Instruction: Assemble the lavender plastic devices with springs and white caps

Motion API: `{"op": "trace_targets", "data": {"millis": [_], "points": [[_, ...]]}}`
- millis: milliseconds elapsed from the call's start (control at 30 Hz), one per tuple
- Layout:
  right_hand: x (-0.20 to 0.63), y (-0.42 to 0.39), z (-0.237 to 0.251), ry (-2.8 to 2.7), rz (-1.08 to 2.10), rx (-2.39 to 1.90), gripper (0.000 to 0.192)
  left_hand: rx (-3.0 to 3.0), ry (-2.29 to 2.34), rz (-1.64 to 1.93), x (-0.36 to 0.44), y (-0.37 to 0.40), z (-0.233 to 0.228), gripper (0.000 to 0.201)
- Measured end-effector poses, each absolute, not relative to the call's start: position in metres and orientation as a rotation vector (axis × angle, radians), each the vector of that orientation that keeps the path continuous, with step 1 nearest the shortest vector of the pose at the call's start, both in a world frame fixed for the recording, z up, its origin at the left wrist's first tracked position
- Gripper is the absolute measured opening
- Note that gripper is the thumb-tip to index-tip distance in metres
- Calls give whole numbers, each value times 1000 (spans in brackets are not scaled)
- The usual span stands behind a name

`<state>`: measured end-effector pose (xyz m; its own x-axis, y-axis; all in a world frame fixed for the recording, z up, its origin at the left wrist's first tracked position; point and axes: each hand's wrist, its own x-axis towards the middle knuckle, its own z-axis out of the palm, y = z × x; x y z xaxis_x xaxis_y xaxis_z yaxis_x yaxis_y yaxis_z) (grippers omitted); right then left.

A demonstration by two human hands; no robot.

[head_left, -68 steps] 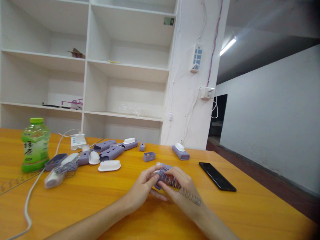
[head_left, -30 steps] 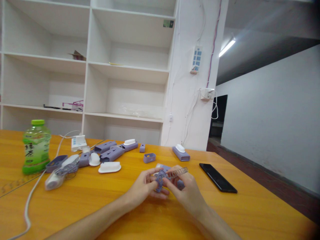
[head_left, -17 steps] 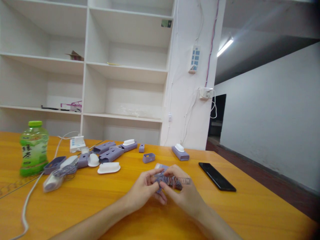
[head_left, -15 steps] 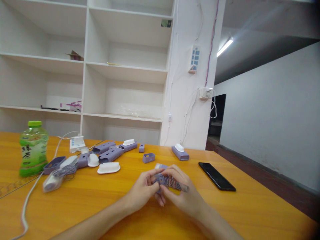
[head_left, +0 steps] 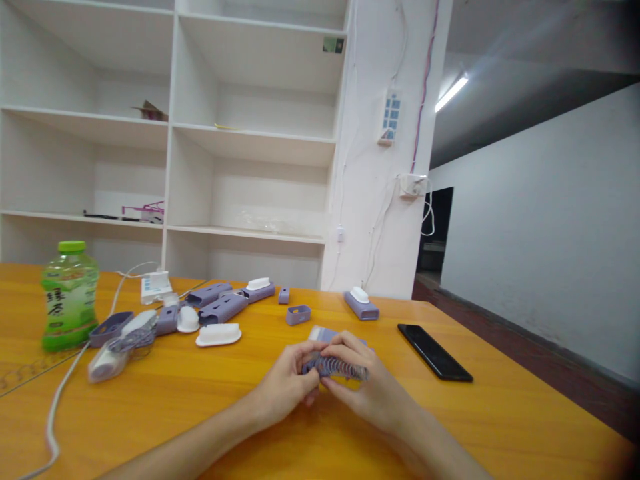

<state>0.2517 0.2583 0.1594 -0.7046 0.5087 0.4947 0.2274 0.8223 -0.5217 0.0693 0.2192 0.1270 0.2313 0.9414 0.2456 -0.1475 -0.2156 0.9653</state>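
Held between my hands in the middle of the table is a coil spring [head_left: 343, 368] with a purplish part at its left end. My left hand [head_left: 287, 377] pinches that left end between thumb and fingers. Curled around the right part of the coil is my right hand [head_left: 373, 383], fingers above and thumb below. Just behind my fingers lies a purple piece with a whitish end [head_left: 323, 333], partly covered by my hands. Its exact kind is hard to make out.
Purple housings [head_left: 223, 309], white oval caps [head_left: 219, 335] and a bagged white device with cable [head_left: 113, 353] lie left. A purple ring part [head_left: 299, 315] and capped housing [head_left: 361, 305] sit behind. A phone [head_left: 434, 352] lies right, a green bottle [head_left: 71, 297] far left.
The coil spring has turned and shifted slightly left in my fingers, so its rings show more from the side. More of the purple piece behind shows. Both hands keep their grip.
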Motion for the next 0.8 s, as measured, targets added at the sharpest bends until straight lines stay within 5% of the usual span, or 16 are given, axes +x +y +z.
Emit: {"op": "trace_targets", "data": {"millis": [800], "points": [[249, 261, 154, -2306, 703, -616, 18, 1265, 818, 888, 52, 230, 123, 62]]}}
